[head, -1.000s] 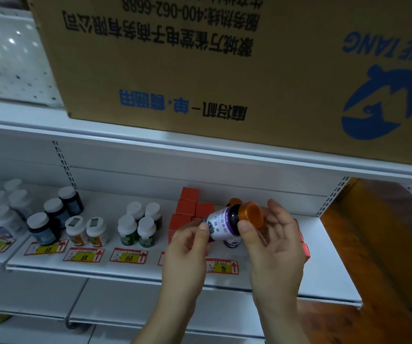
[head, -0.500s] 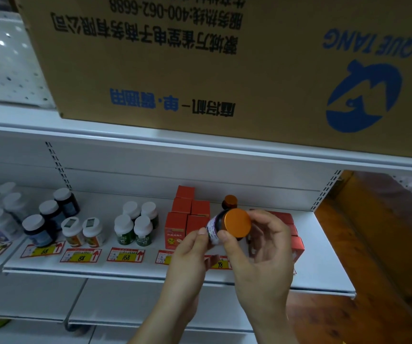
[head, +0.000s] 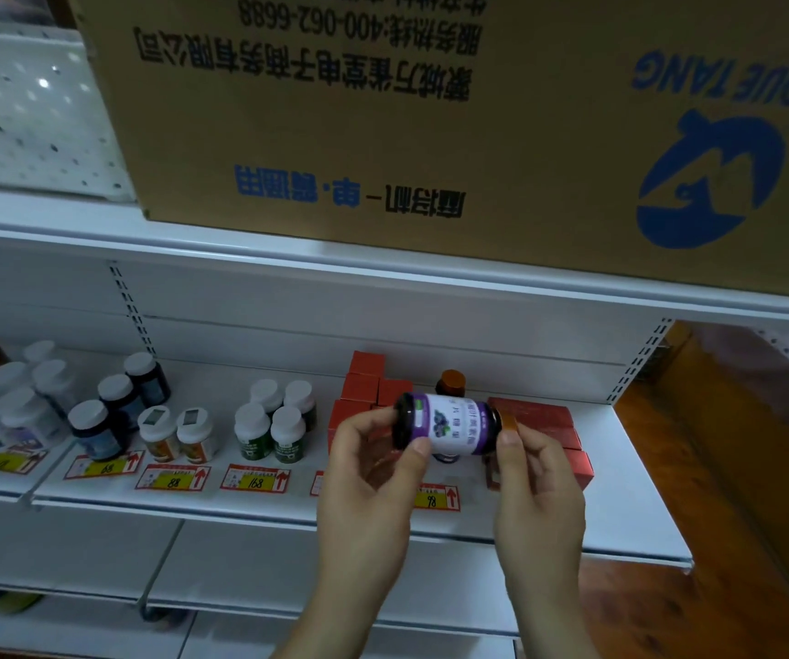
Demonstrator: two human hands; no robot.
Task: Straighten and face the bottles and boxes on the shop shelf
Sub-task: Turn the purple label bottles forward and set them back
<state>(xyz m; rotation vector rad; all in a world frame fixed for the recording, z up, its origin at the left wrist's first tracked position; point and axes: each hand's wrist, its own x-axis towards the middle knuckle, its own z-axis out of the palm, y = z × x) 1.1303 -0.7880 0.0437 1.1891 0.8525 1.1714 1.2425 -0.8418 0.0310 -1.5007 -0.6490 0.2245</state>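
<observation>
1. Fingers of left hand (head: 364, 473) curl round base end of the dark bottle (head: 447, 423), thumb tip on the purple-white label; grasping.
2. Right hand (head: 537, 487) pinches the cap end, thumb and fingers round the orange cap (head: 507, 423); also grasping.
3. Bottle held sideways in the air above front of the white shelf (head: 630, 530), base to the left, cap to the right, label toward camera with a berry picture on it.
4. Second orange-capped bottle (head: 450, 381) stands upright on the shelf just behind the held one, mostly hidden.
5. Red boxes (head: 364, 382) stacked behind and left of the left hand; more red boxes (head: 549, 420) lie right of the held bottle, partly behind the right hand.
6. Four white-capped green-label bottles (head: 274, 423) grouped two by two, left of the red boxes.
7. Two small white bottles with orange labels (head: 176, 432) side by side, further left.
8. Three dark bottles with white caps (head: 117, 406) in a diagonal row beyond those.
9. Pale white bottles (head: 17, 397) cluster at far left on the neighbouring shelf section.
10. Price tags (head: 255, 478) along the front edge, yellow with red arrows, reading 68, 88, 168, 98.
11. Large cardboard carton (head: 383, 111) on the upper shelf, blue print upside down.
</observation>
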